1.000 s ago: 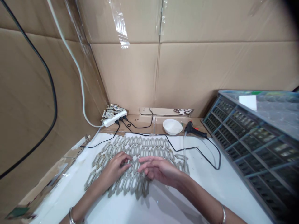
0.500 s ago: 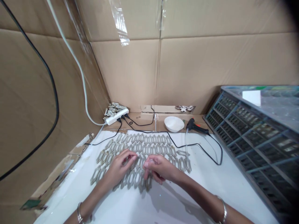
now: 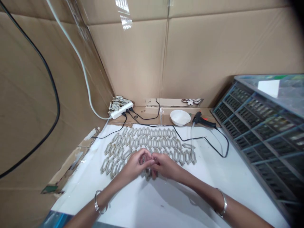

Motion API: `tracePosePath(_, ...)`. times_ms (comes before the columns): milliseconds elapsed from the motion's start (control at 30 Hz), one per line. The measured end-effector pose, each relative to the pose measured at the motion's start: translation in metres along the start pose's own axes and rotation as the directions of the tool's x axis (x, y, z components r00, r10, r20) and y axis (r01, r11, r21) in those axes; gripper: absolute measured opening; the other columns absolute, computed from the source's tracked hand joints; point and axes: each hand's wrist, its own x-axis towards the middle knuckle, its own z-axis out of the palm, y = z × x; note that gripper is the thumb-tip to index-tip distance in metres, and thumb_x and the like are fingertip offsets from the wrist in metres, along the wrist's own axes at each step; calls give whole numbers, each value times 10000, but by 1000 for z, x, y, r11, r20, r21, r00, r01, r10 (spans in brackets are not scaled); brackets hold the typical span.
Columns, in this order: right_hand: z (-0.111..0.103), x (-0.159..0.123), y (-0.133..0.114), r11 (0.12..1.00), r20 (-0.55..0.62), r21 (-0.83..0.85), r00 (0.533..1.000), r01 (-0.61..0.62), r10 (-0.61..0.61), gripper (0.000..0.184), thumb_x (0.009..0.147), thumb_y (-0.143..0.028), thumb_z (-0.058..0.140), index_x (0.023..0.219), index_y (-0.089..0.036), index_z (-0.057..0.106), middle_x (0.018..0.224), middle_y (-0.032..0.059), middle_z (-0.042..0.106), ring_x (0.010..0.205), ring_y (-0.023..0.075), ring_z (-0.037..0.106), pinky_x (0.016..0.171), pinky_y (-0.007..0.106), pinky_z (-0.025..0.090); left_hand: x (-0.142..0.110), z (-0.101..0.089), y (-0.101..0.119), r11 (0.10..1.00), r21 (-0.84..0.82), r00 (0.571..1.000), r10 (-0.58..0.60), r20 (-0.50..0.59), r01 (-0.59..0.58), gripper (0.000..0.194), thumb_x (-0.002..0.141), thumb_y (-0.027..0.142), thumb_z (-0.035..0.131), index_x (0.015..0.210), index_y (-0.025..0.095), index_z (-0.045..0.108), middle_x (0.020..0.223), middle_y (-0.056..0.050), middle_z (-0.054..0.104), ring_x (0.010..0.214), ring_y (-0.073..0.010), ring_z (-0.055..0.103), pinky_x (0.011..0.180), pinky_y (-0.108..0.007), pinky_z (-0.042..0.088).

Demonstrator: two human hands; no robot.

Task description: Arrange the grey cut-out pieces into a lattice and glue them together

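My left hand and my right hand meet fingertip to fingertip over the rows of flat grey frame-shaped pieces. Both hands are closed in a pinch, thumbs against fingers. Whatever lies between the fingertips is too small or too hidden to name. The grey pieces are long, pointed at both ends and have an open slot in the middle; several rows lie on the white table surface. Some of them are covered by my hands.
Behind the rows are a white bowl and a black glue gun with its cord. A white power strip with plugs sits at the back left, beside a heap of small pieces. A grey plastic crate stands right; cardboard walls enclose the table.
My hands have come together, the left moving right until the fingertips meet. The camera view has tilted down a little, so the background sits higher.
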Motion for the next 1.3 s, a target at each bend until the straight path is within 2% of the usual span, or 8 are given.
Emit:
tracePosePath(267, -5, 4, -2, 1000, -55, 19, 999, 4, -3, 241, 839, -374, 628, 714, -184, 549, 503, -30, 631, 530, 138, 627, 587, 225, 445, 11, -7, 19, 996, 74, 996, 45, 72, -51, 195, 900, 359, 584, 830, 182, 626, 786, -12, 633, 731, -147, 574, 659, -234, 415)
tracePosePath(400, -12, 6, -6, 977, -46, 203, 996, -66, 77, 268, 817, -423, 646, 770, -176, 555, 560, -21, 650, 396, 74, 445, 426, 198, 310, 21, -18, 21, 997, 60, 998, 39, 58, -43, 186, 896, 346, 569, 837, 179, 625, 786, -14, 639, 740, -152, 583, 679, -243, 440)
tracePosePath(500, -22, 8, -10, 868, 35, 478, 991, -130, 129, 291, 858, -446, 560, 873, -157, 588, 632, 7, 667, 368, 51, 329, 380, 201, 191, 31, -29, 7, 1000, 1, 1000, -1, 0, 1, 196, 846, 357, 624, 853, 162, 638, 778, -19, 653, 734, -155, 594, 689, -253, 459)
tracePosePath(633, -35, 9, -14, 714, 124, 674, 982, -190, 145, 221, 782, -298, 601, 903, -117, 643, 722, 53, 695, 422, 41, 327, 412, 201, 191, 38, -38, -16, 996, -39, 997, -77, 6, 78, 225, 794, 359, 670, 865, 146, 675, 813, -43, 697, 727, -158, 619, 691, -264, 477)
tracePosePath(767, -40, 8, -17, 738, 116, 653, 986, -169, 124, 265, 765, -308, 657, 951, -120, 640, 805, 66, 723, 426, 36, 329, 411, 203, 204, 37, -37, -24, 996, 44, 997, -78, 28, 77, 241, 819, 378, 642, 887, 155, 703, 807, -42, 717, 706, -160, 622, 661, -259, 471)
tracePosePath(967, -42, 7, -17, 807, 46, 578, 992, -124, 120, 281, 776, -407, 674, 827, -154, 563, 686, 20, 705, 355, 21, 299, 359, 192, 165, 38, -34, -26, 992, 116, 998, -47, 39, 42, 224, 833, 372, 641, 881, 164, 709, 831, -40, 732, 754, -173, 643, 693, -263, 466)
tracePosePath(1100, -44, 9, -13, 808, 31, 578, 993, -113, 117, 292, 779, -430, 664, 788, -173, 526, 584, -11, 667, 324, 21, 281, 349, 192, 124, 39, -32, -29, 990, 136, 999, -39, 30, 34, 189, 823, 349, 660, 855, 168, 706, 816, -29, 730, 751, -167, 640, 698, -258, 456)
tracePosePath(1300, -44, 9, -12, 798, 40, 593, 994, -109, 106, 316, 771, -447, 673, 783, -176, 513, 583, -14, 668, 318, 19, 266, 338, 196, 105, 39, -31, -30, 987, 146, 998, -64, 18, 61, 186, 803, 345, 684, 828, 162, 701, 789, -25, 719, 726, -163, 621, 672, -250, 440)
